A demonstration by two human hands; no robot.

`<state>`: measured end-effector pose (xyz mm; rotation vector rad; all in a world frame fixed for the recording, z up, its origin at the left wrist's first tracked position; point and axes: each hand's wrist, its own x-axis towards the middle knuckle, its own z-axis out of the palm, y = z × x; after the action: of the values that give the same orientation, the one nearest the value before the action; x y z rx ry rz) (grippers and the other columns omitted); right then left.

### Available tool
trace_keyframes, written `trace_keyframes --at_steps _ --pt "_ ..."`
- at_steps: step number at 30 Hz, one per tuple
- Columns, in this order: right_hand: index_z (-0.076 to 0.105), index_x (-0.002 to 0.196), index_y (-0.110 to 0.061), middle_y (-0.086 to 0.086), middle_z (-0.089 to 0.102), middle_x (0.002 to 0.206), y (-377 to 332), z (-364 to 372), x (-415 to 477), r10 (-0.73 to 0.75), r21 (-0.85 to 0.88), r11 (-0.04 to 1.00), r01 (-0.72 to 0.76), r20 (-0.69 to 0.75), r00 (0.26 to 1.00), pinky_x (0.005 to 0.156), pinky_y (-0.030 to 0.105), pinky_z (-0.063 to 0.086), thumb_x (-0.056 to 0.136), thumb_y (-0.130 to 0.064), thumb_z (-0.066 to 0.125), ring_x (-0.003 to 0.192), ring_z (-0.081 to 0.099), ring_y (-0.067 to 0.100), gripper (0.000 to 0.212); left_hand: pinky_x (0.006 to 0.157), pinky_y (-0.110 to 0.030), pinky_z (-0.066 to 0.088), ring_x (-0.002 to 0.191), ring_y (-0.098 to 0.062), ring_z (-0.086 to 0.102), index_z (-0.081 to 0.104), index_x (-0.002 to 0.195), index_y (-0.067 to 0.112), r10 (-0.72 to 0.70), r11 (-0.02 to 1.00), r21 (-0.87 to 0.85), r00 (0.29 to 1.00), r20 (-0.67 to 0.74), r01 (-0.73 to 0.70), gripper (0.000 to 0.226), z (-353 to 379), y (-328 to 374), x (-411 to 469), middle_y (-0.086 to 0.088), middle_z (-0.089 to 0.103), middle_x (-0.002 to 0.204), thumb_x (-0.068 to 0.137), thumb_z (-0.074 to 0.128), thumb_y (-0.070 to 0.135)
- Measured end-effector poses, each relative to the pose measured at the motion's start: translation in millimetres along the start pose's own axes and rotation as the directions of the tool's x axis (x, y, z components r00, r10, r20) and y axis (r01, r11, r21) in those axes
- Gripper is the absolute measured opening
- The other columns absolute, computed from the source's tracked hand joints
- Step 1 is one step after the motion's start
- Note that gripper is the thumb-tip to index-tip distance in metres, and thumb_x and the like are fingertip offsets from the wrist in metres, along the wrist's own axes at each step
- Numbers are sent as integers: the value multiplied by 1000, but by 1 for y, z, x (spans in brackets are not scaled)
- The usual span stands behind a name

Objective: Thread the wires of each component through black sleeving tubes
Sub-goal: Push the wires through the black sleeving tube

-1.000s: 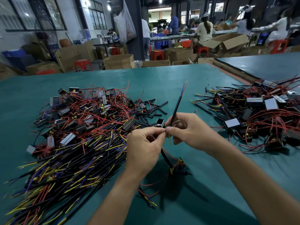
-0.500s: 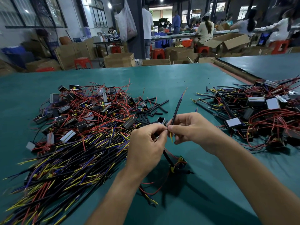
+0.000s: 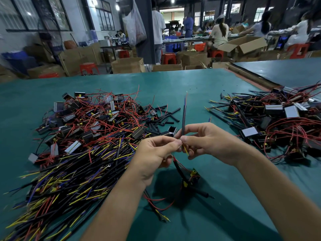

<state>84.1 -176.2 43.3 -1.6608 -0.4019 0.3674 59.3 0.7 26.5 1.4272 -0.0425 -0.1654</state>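
Left grip (image 3: pixel 156 153) and right grip (image 3: pixel 210 143) both pinching upright black sleeving tube (image 3: pixel 183 117), component (image 3: pixel 193 176) below them, component pile (image 3: pixel 90 129) at left on desk (image 3: pixel 173 84)

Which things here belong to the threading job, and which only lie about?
Job: left hand and right hand, both pinching the black sleeving tube; the component below them; loose tubes; left pile of components; right pile.
Lying about: cardboard boxes, red stools, hanging plastic bag.
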Motion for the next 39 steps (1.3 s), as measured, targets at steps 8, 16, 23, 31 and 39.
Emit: trace_keyframes --at_steps 8,16,23,31,39 --pt "75 100 -12 7 58 69 -1 0 -1 -49 -12 999 48 -17 999 62 25 54 89 -15 64 55 51 11 15 41 -15 39 39 -5 45 73 66 16 -12 1000 18 997 73 11 6 -2 1 0 -1 68 65 66 78 20" --pt "74 95 -4 6 63 67 2 0 1 -37 -53 998 34 -59 998 57 24 53 89 -10 66 54 52 11 12 40 -20 41 38 -9 47 77 76 9 272 924 276 962 15 -266 12 2 -4 1 -3 68 58 83 71 2" --pt "69 95 7 3 62 62 3 2 2 -42 -80 996 35 -82 996 57 22 53 91 -7 64 56 51 14 15 50 -32 41 47 -10 43 70 75 13 332 817 487 942 41 -309 16 4 -11 3 6 58 57 89 63 10" --pt "74 84 -8 3 65 66 2 5 4 -85 -76 994 74 -153 984 58 23 53 88 -5 67 53 53 13 9 38 -19 39 35 -9 45 65 82 1 144 938 314 989 34 -147 15 5 -5 1 4 64 58 94 56 5" --pt "75 89 -7 8 69 71 3 5 3 -109 -112 989 96 -124 986 61 25 53 90 -5 65 62 56 20 11 40 -16 40 40 -3 41 68 83 8 54 986 153 996 76 -65 7 3 0 -1 4 66 60 89 66 10"
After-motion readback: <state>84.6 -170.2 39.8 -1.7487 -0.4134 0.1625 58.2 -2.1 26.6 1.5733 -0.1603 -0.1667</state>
